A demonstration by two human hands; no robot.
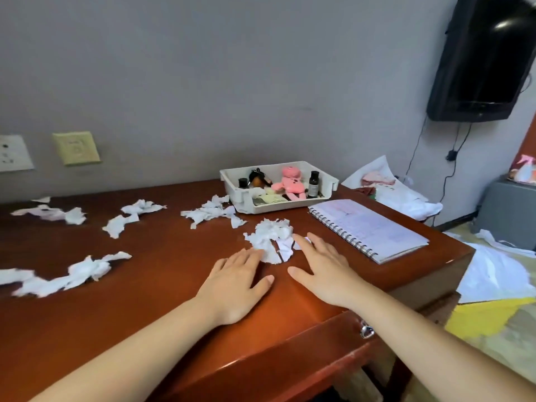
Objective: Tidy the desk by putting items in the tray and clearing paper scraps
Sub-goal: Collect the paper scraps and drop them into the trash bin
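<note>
A white tray (290, 206) stands at the back of the wooden desk (150, 300), holding a pink plush toy (290, 182), small dark bottles (313, 184) and other small items. A pile of white paper scraps (271, 237) lies in front of it. My left hand (236, 282) lies flat on the desk, fingertips touching the pile's left edge. My right hand (322, 266) lies flat on the pile's right side, fingers straight, touching a scrap. More scraps lie near the tray (210, 213), in the middle (130, 216), at far left (52, 213) and at front left (69, 275).
A spiral notebook (368, 227) lies at the desk's right end. The desk's front edge and a drawer handle (366, 330) are below my right arm. Papers and cloth (391, 190) lie beyond the right edge; wall sockets (77, 147) and a black wall unit (481, 59) are behind.
</note>
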